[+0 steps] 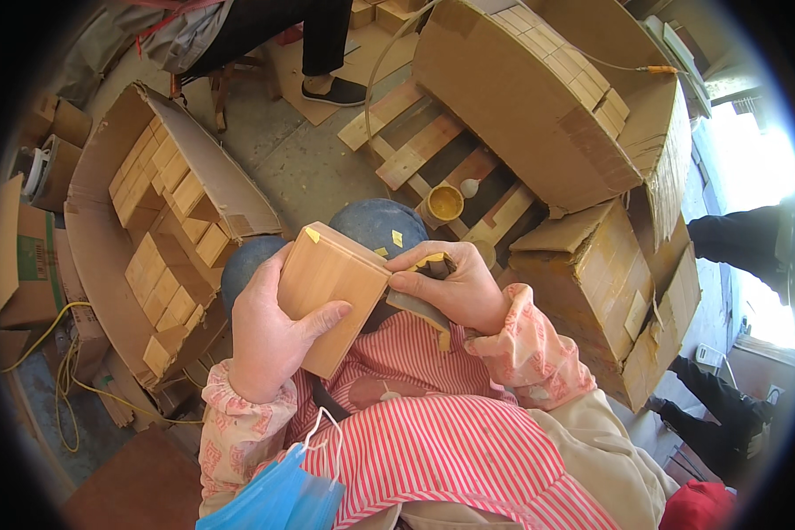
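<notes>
My left hand point(278, 329) is closed round a flat, light-brown wooden box point(327, 296), tilted above my lap, with the thumb across its broad face. A small yellow patch point(313, 235) marks the box's upper corner, and a groove runs along its side. At the box's right corner, my right hand point(455, 287) pinches with thumb and forefinger. A folded grey-brown strip point(418, 308) sits in the right hand's curled fingers; its kind is unclear. Small yellow scraps point(397, 238) lie on my jeans.
To the left stands an open cardboard carton point(97, 256) of wooden blocks. Ahead right, another large carton point(512, 84) of blocks rests on a wooden pallet point(424, 150), beside a tub of yellow paste point(444, 203). A seated person's shoe point(334, 91) is ahead. A yellow cord point(62, 389) trails at left.
</notes>
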A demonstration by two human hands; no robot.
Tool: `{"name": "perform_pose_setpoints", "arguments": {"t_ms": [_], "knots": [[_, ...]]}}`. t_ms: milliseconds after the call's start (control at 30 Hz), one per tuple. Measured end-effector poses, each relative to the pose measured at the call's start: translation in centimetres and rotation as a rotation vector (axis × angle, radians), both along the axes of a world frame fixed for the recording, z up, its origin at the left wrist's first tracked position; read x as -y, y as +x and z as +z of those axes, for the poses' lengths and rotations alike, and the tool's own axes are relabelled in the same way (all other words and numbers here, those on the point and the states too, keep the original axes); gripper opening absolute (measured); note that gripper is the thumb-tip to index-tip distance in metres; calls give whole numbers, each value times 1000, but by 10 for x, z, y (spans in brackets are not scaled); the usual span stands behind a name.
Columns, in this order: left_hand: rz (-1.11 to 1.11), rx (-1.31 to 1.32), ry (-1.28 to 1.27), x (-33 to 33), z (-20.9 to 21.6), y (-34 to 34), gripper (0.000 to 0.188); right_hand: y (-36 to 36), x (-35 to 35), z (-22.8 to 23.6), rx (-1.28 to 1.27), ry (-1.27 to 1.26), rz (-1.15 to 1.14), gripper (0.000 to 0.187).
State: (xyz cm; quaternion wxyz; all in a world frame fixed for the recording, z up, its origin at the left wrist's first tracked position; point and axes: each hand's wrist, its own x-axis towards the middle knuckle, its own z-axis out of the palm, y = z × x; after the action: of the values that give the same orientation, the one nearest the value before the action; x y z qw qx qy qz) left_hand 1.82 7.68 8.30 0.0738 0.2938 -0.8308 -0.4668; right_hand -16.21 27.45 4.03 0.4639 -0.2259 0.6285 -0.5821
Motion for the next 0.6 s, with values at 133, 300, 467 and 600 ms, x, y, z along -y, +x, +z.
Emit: {"name": "perform_pose_setpoints", "arguments": {"t_ms": [133,300,467,600], "knots": [[-5,-9,-20,0,-1,0,84,0,1,2,-8,10,3,21],[-1,-30,5,0,-2,0,84,-5,0,6,-229,-39,33,17],[-13,-6,-43,0,-1,0,84,-17,3,8,-600,-160,108,13],[-25,-27,-33,1,-1,-1,85,-22,5,8,-644,-196,130,14]]}}
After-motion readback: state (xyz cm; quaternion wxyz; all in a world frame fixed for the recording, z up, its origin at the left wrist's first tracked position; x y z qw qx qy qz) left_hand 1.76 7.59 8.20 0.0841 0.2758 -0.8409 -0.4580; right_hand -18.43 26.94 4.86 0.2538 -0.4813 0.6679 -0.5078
